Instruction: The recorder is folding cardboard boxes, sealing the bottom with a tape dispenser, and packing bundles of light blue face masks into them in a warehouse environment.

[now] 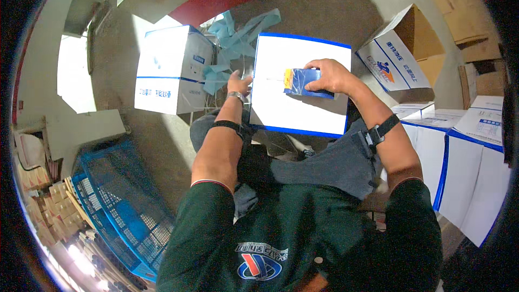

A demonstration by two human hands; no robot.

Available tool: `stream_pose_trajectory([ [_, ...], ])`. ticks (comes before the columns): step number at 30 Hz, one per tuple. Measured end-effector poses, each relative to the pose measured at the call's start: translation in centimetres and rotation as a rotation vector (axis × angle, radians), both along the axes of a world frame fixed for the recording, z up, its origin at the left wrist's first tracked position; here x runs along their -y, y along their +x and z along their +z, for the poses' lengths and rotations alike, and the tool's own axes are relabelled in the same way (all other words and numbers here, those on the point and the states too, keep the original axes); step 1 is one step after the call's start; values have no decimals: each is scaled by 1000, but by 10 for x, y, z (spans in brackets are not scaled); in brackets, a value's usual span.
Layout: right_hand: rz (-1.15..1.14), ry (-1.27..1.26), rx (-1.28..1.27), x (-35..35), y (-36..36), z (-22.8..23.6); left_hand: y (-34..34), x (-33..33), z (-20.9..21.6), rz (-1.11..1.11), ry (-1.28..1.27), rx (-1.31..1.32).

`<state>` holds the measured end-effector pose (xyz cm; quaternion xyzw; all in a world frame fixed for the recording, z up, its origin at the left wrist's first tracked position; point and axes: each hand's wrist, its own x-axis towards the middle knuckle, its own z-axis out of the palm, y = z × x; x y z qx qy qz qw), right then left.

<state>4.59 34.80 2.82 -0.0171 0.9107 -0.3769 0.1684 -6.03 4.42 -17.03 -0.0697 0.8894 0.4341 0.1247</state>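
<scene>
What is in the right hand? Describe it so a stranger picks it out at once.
Find the large white carton with blue edges in front of the person's lap. Over its top, the right hand grips a small, shiny blue item. Its bright yellow end, facing left, and its much smaller size set it apart from the other white-and-blue cartons.

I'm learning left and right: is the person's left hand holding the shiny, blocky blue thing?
No, the right hand holds that blue thing over the blue-edged white cardboard box.
</scene>
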Motion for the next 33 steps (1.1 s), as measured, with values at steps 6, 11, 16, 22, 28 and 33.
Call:
stream_pose_trajectory([
  [6, 9, 41, 67, -7, 4, -6, -15, -31, 36, -10, 79, -55],
  [11, 47, 87, 50, -10, 4, -9, 26, -80, 83, -314, -157, -210],
  [16, 68, 32, 43, -15, 10, 18, 20, -67, 100, -310, -337, -127],
  [22, 103, 57, 110, -84, 47, 71, -11, -9, 87, -134, -320, -103],
  [28, -27, 172, 135, -155, 103, 99, -18, -8, 78, -179, -301, -120],
  [33, -97, 270, 150, -160, 115, 88, -16, 1, 72, -180, -298, -122],
])
